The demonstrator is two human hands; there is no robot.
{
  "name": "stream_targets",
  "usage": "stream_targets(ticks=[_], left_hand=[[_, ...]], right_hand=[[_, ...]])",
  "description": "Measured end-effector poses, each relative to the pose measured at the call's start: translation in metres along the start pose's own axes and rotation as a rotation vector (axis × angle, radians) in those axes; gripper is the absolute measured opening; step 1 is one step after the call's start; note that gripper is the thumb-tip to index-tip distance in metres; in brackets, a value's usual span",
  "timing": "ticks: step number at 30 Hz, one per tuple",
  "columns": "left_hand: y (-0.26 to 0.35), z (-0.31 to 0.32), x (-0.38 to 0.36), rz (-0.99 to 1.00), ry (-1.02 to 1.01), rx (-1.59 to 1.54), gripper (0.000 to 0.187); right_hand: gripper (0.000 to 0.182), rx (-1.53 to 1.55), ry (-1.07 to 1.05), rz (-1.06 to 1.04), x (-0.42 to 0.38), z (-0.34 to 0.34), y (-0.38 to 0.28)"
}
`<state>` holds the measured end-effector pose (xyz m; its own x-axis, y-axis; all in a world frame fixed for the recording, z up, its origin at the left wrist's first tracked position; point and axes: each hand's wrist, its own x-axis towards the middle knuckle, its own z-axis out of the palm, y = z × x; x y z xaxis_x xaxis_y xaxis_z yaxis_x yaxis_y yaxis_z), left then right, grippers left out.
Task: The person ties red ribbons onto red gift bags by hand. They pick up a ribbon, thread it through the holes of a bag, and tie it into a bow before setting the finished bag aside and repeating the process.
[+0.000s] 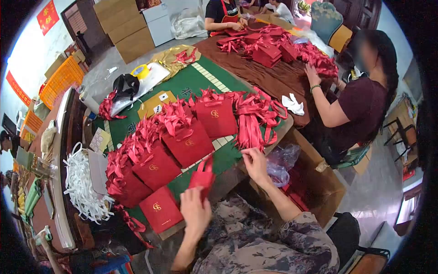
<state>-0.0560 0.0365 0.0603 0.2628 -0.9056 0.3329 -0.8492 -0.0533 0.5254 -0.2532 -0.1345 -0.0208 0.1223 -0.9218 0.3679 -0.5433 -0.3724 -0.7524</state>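
Note:
My left hand (195, 211) is closed on the lower part of a small red bag (202, 179), whose ribbon handles stand up. My right hand (254, 165) is beside the hanging end of a bundle of red ribbons (255, 123), its fingers pinched together; what they hold, if anything, is too small to make out. Left of my left hand a flat red bag (160, 209) with a gold logo lies at the table edge. Behind my hands, several red bags (188, 145) with ribbon handles stand in a row on the green table (223, 166).
White ribbons (84, 187) are heaped at left. An open cardboard box (326, 185) with plastic and red items stands at right, beside a seated person (360, 100). Another person (219, 16) works at the brown-covered table (273, 75) piled with red bags. Yellow tape (140, 71) lies farther back.

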Motion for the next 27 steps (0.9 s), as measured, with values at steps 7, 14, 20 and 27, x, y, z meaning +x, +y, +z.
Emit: stream_targets(ticks=[7, 14, 20, 27], left_hand=[[0.003, 0.054, -0.023, 0.038, -0.229, -0.056, 0.053], [-0.032, 0.043, -0.001, 0.134, -0.237, 0.057, 0.067], [-0.039, 0.040, -0.016, 0.061, -0.316, 0.101, 0.077], [-0.025, 0.051, -0.027, -0.092, -0.182, 0.159, 0.071]], right_hand=[[0.019, -0.215, 0.028, -0.184, 0.023, -0.002, 0.012], [0.021, -0.210, -0.112, -0.307, 0.043, 0.007, 0.025], [0.015, -0.324, -0.162, -0.360, 0.044, 0.008, 0.028], [0.013, -0.254, -0.180, -0.481, 0.018, 0.005, -0.012]])
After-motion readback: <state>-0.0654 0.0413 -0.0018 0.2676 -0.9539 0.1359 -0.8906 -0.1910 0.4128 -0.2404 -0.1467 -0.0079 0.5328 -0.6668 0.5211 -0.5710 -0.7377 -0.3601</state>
